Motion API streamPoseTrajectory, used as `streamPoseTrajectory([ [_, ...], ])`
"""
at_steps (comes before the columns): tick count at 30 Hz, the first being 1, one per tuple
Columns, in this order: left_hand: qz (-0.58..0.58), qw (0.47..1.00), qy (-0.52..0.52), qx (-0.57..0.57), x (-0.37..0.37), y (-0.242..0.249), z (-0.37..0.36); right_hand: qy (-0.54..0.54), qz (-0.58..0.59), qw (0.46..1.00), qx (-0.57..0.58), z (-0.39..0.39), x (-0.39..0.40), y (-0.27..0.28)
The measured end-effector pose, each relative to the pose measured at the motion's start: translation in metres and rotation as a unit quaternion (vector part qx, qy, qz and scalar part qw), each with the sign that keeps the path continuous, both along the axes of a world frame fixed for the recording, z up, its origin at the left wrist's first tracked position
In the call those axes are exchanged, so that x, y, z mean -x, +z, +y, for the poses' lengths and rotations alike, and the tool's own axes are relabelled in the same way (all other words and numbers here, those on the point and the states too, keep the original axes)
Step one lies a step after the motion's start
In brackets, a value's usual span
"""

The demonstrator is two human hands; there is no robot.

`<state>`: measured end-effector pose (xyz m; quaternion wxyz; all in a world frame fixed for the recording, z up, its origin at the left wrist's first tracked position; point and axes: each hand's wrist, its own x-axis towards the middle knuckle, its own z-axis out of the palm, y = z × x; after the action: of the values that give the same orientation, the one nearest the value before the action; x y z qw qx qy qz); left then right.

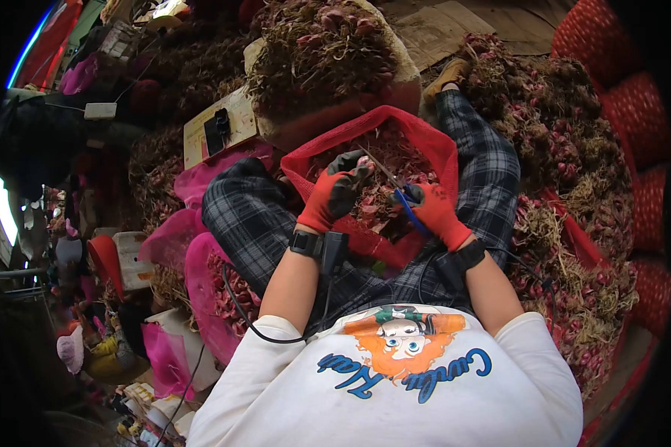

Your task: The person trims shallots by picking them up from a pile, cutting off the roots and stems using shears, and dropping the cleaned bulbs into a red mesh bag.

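Red and grey work gloves cover both hands. My left hand [337, 190] is closed around a small pinkish shallot [365, 162], pinched at the fingertips. In my right hand [432, 208] are scissors [408, 205] with blue handles; their long blades point up and left toward the shallot, and I cannot make out whether they touch it. Both hands are over a red mesh bag [443, 149] whose mouth is spread open between my knees. Loose shallots and peelings [384, 197] lie inside the bag.
A pale block [298, 130] piled with dried shallot bunches [320, 59] stands ahead. Left of it, a phone [218, 132] rests on a board [194, 141]. More shallots [566, 156] heap up at right beside full red sacks [634, 119]. Another person [112, 357] sits at lower left.
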<state>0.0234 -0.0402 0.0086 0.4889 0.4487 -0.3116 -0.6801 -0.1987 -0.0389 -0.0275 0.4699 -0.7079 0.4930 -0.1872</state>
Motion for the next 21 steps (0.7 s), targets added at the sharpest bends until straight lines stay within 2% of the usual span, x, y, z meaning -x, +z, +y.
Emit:
streamPoseTrajectory([
  [2, 0.047, 0.999, 0.002, -0.016, 0.005, 0.006, 0.000, -0.032, -0.058, 0.997, -0.037, 0.000, -0.002, -0.012],
  [3, 0.034, 0.999, 0.000, -0.013, 0.006, 0.002, -0.001, -0.047, -0.086, 0.994, -0.055, 0.000, -0.002, -0.017],
  [5, 0.009, 1.000, -0.003, -0.006, 0.007, -0.006, -0.002, -0.104, -0.185, 0.958, -0.192, -0.006, -0.001, -0.011],
  [6, -0.047, 0.999, -0.008, -0.007, 0.006, -0.009, 0.000, -0.131, -0.232, 0.928, -0.259, -0.009, 0.000, -0.007],
  [8, -0.156, 0.987, -0.022, -0.009, 0.007, -0.009, 0.003, -0.112, -0.330, 0.897, -0.271, -0.012, -0.001, 0.000],
  [10, -0.205, 0.976, -0.020, 0.072, 0.009, -0.034, 0.011, -0.100, -0.383, 0.873, -0.286, -0.008, -0.006, 0.006],
  [12, -0.063, 0.998, 0.025, 0.009, 0.019, -0.043, 0.016, -0.091, -0.396, 0.861, -0.305, -0.002, -0.020, 0.010],
  [15, -0.079, 0.996, 0.037, -0.009, 0.027, -0.053, 0.018, -0.102, -0.402, 0.893, -0.174, 0.001, -0.030, -0.016],
  [16, -0.038, 0.998, 0.005, -0.046, 0.031, -0.037, 0.018, -0.129, -0.424, 0.861, -0.250, 0.000, -0.027, -0.003],
  [19, -0.151, 0.984, -0.090, 0.028, 0.040, -0.007, 0.016, -0.144, -0.462, 0.842, -0.238, -0.012, -0.010, -0.042],
  [20, -0.138, 0.987, -0.082, 0.012, 0.040, -0.008, 0.015, -0.131, -0.444, 0.861, -0.210, -0.017, -0.007, -0.046],
  [21, -0.125, 0.989, -0.073, -0.004, 0.039, -0.011, 0.014, -0.139, -0.448, 0.853, -0.228, -0.018, -0.005, -0.051],
])
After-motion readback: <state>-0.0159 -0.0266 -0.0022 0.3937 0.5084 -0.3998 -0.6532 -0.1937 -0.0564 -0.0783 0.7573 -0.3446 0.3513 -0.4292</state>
